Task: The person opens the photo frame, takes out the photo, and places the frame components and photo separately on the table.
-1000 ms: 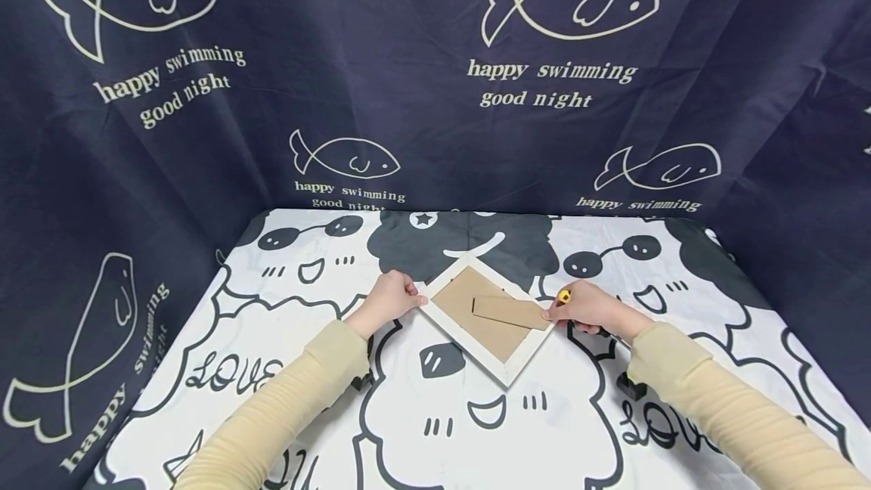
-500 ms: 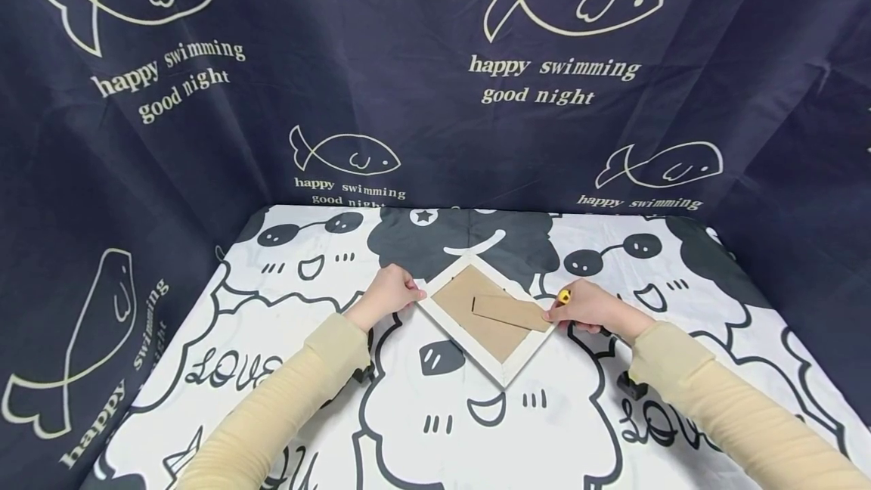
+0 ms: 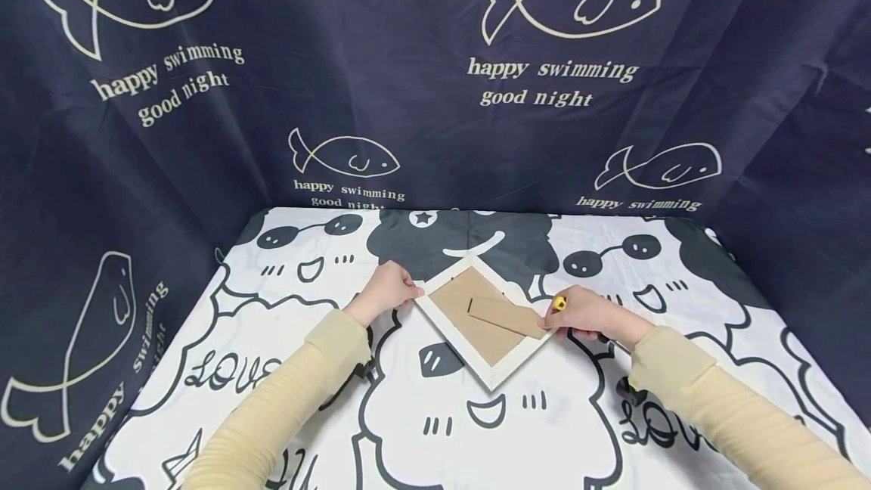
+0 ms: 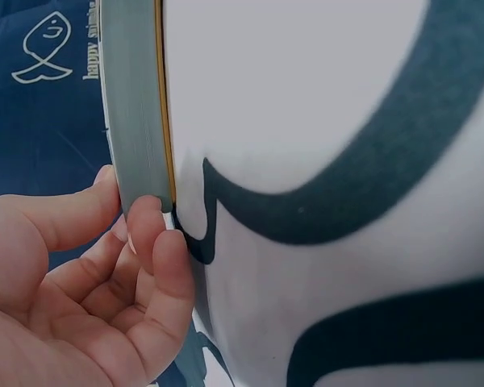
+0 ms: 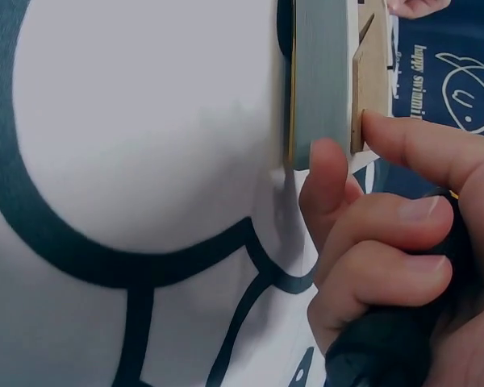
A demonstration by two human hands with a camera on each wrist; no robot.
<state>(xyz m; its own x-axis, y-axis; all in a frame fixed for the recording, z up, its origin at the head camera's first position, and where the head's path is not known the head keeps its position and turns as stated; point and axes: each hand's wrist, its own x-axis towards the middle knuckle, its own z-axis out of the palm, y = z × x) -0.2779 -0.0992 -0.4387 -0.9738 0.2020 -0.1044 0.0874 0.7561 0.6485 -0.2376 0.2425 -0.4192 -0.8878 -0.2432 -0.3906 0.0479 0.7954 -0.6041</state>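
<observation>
A white picture frame (image 3: 457,335) lies back side up and cornerwise, showing a brown backing board (image 3: 452,295) and a flat brown stand leg (image 3: 502,316). My left hand (image 3: 388,290) pinches its left corner; in the left wrist view, thumb and fingers grip the frame's side edge (image 4: 135,105). At the opposite corner, my right hand (image 3: 587,311) pinches the frame, one digit against the stand leg's tip (image 5: 359,133). Other right-hand fingers curl round a black handle (image 5: 379,351), and a yellow end (image 3: 559,302) pokes out above the hand. The rest of that tool is hidden.
A white cloth with black cartoon drawings (image 3: 503,452) covers the table. Dark blue curtains with fish prints (image 3: 435,59) rise at the back and both sides. Dark wrist-camera parts (image 3: 633,392) show below the right wrist.
The frame has turned slightly clockwise: its near corner has swung left, its left corner a little up, its right corner slightly down. Both hands have shifted slightly with it, keeping their grip.
</observation>
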